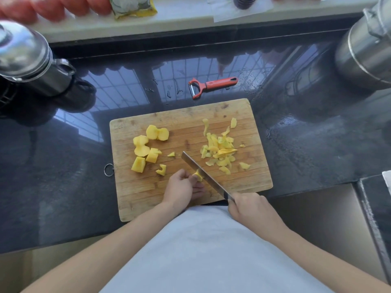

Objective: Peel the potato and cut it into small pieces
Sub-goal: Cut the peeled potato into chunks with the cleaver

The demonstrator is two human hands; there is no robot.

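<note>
A: The left hand (182, 187) pinches a small potato piece (198, 176) with curled fingertips, low and centre in the frame, and the right hand (251, 208) is wrapped round the handle of the knife (203, 176).

B: Why curl the fingers like that?

A: I judge it keeps the tips tucked back from the blade, which lies slantwise right against the piece, touching it on its right side.

B: And the rest of the potato?

A: Peeled already. The cut chunks (146, 149) sit in a loose group towards the left of the cutting board (148, 199), well apart from the knife, probably pushed aside to leave working room. A couple of small scraps lie between them and the hand.

B: The thin bits on the right?

A: The peelings (220, 150), heaped on the board's right half, kept apart from the good pieces.

B: The peeler?

A: The red peeler (209, 86) lies on the dark counter (63, 187) just above the board, out of the way. Some chunks look large yet, so cutting isn't finished.
</note>
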